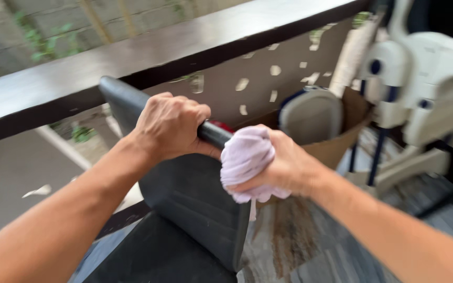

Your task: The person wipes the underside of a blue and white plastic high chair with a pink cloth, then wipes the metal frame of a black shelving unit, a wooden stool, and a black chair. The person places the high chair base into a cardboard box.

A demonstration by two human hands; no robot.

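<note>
A dark grey padded seat back (pixel 190 194) stands upright in front of me beside a railing. My left hand (pixel 169 126) is closed over its top edge. My right hand (pixel 284 165) grips a bunched pale lilac cloth (pixel 245 157) and presses it against the same top edge, just right of my left hand. The seat's lower cushion (pixel 153 251) shows at the bottom. The picture is blurred by motion.
A dark wooden handrail (pixel 148 55) runs across the top, with a perforated panel (pixel 268 78) below it. A brown cardboard box (pixel 342 141) holds a grey padded piece (pixel 310 112). White and blue plastic equipment (pixel 420 84) stands at the right on a grey plank floor (pixel 315 246).
</note>
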